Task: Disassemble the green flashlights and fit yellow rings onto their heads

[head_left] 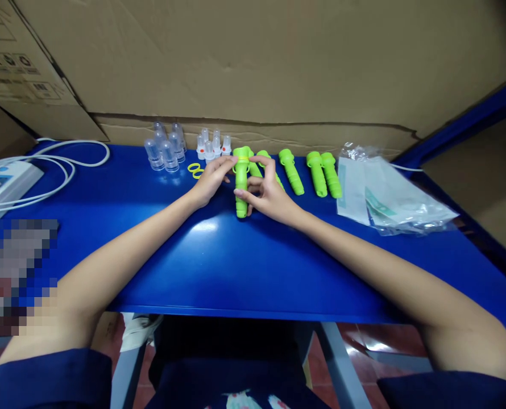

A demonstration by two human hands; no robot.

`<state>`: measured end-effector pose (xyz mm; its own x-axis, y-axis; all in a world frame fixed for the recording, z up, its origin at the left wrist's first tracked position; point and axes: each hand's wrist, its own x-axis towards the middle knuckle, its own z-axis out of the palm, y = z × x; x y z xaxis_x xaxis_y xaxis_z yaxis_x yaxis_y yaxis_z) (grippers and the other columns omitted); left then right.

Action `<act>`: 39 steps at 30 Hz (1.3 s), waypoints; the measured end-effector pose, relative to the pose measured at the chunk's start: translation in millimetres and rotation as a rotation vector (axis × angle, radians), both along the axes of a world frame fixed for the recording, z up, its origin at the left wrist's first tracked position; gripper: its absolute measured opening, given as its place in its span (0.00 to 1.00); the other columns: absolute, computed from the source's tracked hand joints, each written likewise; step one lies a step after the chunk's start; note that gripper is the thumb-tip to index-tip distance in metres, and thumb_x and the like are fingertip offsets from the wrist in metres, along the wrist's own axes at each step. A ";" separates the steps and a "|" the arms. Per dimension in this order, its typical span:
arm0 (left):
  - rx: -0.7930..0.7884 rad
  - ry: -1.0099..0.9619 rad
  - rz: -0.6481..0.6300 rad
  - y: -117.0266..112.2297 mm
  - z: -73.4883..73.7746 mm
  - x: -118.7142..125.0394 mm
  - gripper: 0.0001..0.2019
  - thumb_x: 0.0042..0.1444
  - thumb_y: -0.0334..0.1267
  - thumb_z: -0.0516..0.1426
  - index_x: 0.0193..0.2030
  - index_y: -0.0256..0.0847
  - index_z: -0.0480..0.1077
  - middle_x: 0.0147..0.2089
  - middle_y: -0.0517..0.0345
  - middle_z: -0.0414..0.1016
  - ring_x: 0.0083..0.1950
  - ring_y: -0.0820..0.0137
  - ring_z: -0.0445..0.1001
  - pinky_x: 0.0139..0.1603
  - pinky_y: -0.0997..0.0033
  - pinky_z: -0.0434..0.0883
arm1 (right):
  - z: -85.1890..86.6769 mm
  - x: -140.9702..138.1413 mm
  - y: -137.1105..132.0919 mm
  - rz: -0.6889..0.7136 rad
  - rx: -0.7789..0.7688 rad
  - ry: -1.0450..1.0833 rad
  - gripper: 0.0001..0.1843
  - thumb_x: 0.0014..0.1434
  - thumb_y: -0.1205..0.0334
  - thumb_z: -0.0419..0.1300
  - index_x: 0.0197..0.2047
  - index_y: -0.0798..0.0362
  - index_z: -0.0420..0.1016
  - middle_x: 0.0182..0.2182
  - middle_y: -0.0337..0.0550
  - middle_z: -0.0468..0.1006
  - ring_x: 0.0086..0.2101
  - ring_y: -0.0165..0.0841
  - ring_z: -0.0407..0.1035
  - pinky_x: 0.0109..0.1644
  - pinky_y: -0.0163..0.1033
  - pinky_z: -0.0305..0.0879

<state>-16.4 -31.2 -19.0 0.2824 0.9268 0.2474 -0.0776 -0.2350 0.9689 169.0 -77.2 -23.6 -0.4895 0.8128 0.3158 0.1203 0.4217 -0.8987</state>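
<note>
Between my hands is a lime-green ribbed tube with a wider head (241, 183), its narrow end pointing toward me. My left hand (213, 180) pinches it at the collar near the head. From the other side, the fingers of my right hand (270, 193) grip its body and touch the collar. More green tubes of the same shape, such as this one (292, 172), lie to the right, some partly hidden behind my right hand. Yellow rings (195, 168) lie just left of my left hand. Small clear caps with white bases (209, 149) stand behind it.
Larger clear plastic cups (170, 156) stand at the back left. Clear bags with printed white sheets (389, 193) lie at the right. A white device (12, 182) with a coiled cable sits at the left, near a blurred-out patch. Cardboard (253, 62) walls off the back of the blue table (219, 267).
</note>
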 end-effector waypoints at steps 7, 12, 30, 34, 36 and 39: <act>-0.144 -0.056 -0.022 2.2 -1.2 -1.0 0.23 0.60 0.61 0.60 0.45 0.43 0.67 0.46 0.52 0.82 0.52 0.60 0.84 0.49 0.65 0.75 | -17.6 -14.7 11.7 -0.067 0.056 0.075 0.40 0.67 0.42 0.68 0.67 0.44 0.46 0.34 0.32 0.76 0.31 0.33 0.78 0.37 0.42 0.80; -0.184 -0.060 -0.047 6.6 -1.7 0.0 0.23 0.55 0.58 0.62 0.46 0.42 0.68 0.45 0.53 0.83 0.53 0.59 0.85 0.55 0.62 0.77 | -20.3 -13.8 8.2 -0.051 0.013 0.089 0.46 0.67 0.39 0.68 0.72 0.44 0.43 0.37 0.35 0.77 0.37 0.36 0.80 0.43 0.46 0.82; -0.172 -0.047 -0.134 10.7 0.5 -6.5 0.19 0.62 0.56 0.63 0.38 0.44 0.64 0.39 0.58 0.75 0.51 0.59 0.81 0.48 0.64 0.74 | -16.5 -11.4 3.6 -0.003 0.020 0.036 0.40 0.67 0.43 0.67 0.68 0.43 0.45 0.32 0.30 0.69 0.32 0.33 0.75 0.36 0.41 0.77; -0.106 -0.003 -0.102 8.8 -1.9 -5.7 0.20 0.62 0.57 0.64 0.40 0.44 0.64 0.39 0.59 0.73 0.47 0.62 0.79 0.48 0.64 0.73 | -16.9 -11.1 5.5 -0.003 -0.003 0.109 0.38 0.65 0.45 0.69 0.63 0.43 0.47 0.33 0.30 0.72 0.33 0.33 0.77 0.38 0.41 0.78; -0.097 0.002 -0.094 7.4 -2.0 -4.8 0.21 0.60 0.57 0.66 0.41 0.45 0.65 0.37 0.61 0.73 0.44 0.66 0.79 0.47 0.66 0.73 | -17.9 -10.6 6.2 -0.026 -0.009 0.115 0.35 0.66 0.45 0.68 0.62 0.43 0.48 0.34 0.30 0.73 0.33 0.33 0.78 0.39 0.41 0.79; -0.077 0.033 -0.069 5.5 -2.0 -3.6 0.25 0.57 0.61 0.68 0.42 0.45 0.65 0.35 0.63 0.72 0.40 0.68 0.77 0.45 0.67 0.72 | -19.8 -9.9 7.6 -0.047 0.001 0.121 0.36 0.67 0.43 0.67 0.63 0.43 0.48 0.35 0.31 0.74 0.34 0.34 0.78 0.40 0.43 0.79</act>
<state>-20.0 -25.7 -21.0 0.3533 0.9208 0.1654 -0.0584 -0.1547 0.9862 159.1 -69.6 -43.3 -0.4090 0.8336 0.3712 0.0312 0.4194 -0.9073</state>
